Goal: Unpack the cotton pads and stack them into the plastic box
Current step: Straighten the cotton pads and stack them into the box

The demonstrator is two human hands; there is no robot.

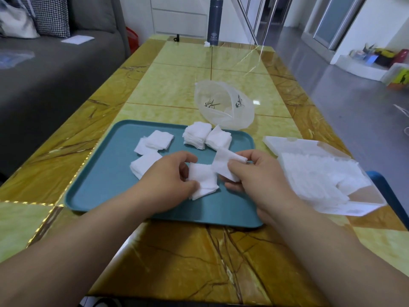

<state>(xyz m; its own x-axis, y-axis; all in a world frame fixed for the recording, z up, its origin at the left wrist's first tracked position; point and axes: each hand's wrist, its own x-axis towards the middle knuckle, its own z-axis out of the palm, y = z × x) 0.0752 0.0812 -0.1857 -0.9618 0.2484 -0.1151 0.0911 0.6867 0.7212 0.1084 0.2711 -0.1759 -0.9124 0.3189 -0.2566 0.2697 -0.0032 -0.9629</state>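
Over the teal tray [106, 196], my left hand [168, 180] pinches a small stack of white cotton pads [203, 180]. My right hand [254, 171] pinches another few cotton pads [223, 162] just right of it, the two bunches touching. Several loose piles of pads lie on the tray: one pile [158, 140] at the upper left, a second pile [141, 166] partly behind my left hand, and a third pile [207, 135] at the back. The clear plastic box [327, 173], open and lying to the right of the tray, holds rows of pads.
An emptied translucent plastic bag [223, 105] with black print lies beyond the tray. A dark flask [214, 21] stands at the table's far end. The yellow marble-pattern table [177, 251] has a grey sofa [55, 63] along its left side and open floor to the right.
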